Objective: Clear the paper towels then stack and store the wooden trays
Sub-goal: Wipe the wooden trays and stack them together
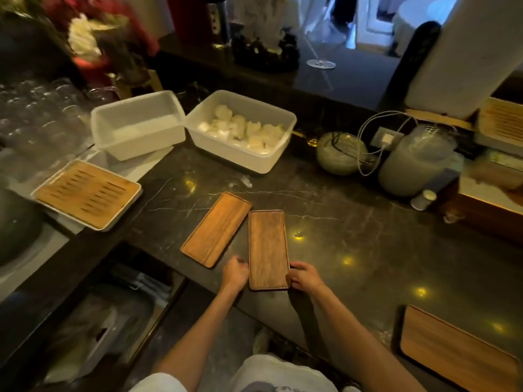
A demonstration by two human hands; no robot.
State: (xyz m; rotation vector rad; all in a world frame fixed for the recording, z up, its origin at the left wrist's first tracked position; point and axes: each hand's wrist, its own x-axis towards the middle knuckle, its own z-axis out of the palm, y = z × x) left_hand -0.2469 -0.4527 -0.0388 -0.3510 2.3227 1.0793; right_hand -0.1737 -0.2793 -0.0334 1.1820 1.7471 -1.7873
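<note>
On the dark marble counter [368, 250], a slatted bamboo tray [86, 193] sits at far left. A lighter wooden tray [216, 229] lies flat and angled near the centre, unheld. Just beside it, the darker wooden tray [268, 248] is gripped at its near end: left hand [234, 273] curled on the left edge, right hand [304, 277] closed on the right edge.
</note>
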